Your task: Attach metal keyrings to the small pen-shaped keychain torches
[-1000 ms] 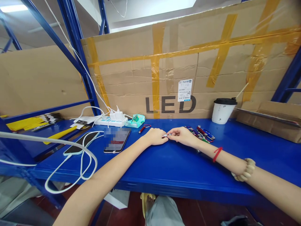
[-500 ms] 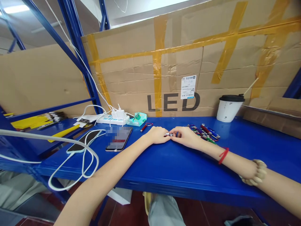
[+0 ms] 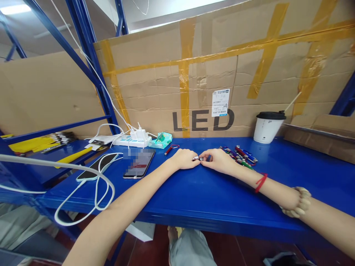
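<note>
My left hand (image 3: 183,159) is closed over the blue table, its thumb and fingers pinching a small silvery cylinder-like piece (image 3: 195,157). Right beside it, my right hand (image 3: 219,161) has its fingertips pinched at a second small silvery bit (image 3: 201,159). The two hands meet at the fingertips; what these pieces are is too small to tell. Left of my left hand lies a slim red tube with a carabiner clip (image 3: 168,150). Behind my right hand is a pile of similar tubes (image 3: 245,155) in red, blue and green, partly hidden by that hand.
Two phones (image 3: 138,166) with white cables lie on the left, near a power strip (image 3: 122,140) and a green soft packet (image 3: 161,140). A white lidded cup (image 3: 267,129) stands back right. A taped cardboard sheet (image 3: 155,96) closes off the table's rear.
The view has shifted slightly. Both hands stay together in the same place, with only a small movement of the fingers around the silvery pieces.
</note>
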`<action>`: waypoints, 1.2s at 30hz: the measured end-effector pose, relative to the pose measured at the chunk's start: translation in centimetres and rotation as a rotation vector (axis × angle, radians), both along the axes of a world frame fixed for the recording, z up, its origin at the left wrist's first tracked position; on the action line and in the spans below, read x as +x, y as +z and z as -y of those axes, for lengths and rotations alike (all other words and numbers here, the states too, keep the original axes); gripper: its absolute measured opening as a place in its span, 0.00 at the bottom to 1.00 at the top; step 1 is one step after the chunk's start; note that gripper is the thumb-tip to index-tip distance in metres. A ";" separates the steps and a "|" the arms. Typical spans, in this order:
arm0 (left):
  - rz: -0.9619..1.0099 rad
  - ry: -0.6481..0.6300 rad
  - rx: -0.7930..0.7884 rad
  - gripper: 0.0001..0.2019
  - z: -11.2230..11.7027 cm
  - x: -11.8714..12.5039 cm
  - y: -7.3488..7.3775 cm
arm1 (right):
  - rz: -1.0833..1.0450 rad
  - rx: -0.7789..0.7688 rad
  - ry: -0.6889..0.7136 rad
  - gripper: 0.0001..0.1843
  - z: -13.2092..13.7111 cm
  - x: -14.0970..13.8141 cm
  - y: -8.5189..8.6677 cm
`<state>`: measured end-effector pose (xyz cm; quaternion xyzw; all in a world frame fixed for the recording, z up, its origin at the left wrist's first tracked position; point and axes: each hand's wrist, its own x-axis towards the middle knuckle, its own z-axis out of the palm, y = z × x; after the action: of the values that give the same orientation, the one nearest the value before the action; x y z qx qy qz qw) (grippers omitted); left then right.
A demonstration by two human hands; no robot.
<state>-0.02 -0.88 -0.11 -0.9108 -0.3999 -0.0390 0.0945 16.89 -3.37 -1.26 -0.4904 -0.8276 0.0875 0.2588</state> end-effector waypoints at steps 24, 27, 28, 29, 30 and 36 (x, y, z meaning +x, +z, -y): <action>0.000 -0.011 0.002 0.17 0.0 0.0 -0.1 | 0.036 -0.003 0.086 0.12 0.1 0.0 0.1; -0.002 -0.009 0.003 0.17 0.0 0.1 -0.1 | 0.043 -0.021 0.089 0.12 0.2 0.0 0.2; -0.001 -0.006 0.005 0.17 0.0 0.1 -0.1 | 0.047 -0.026 0.093 0.11 0.2 0.0 0.2; -0.001 -0.003 0.006 0.17 0.1 0.1 -0.1 | 0.052 -0.029 0.097 0.11 0.2 0.0 0.2; -0.001 0.000 0.007 0.17 0.1 0.1 0.0 | 0.057 -0.031 0.102 0.11 0.2 0.1 0.2; -0.006 0.011 -0.006 0.17 0.2 0.1 0.2 | 0.065 -0.028 0.139 0.11 0.1 0.3 0.2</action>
<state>0.13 -1.11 0.13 -0.9091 -0.4045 -0.0345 0.0931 17.16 -3.48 -1.04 -0.4377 -0.8664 0.1007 0.2183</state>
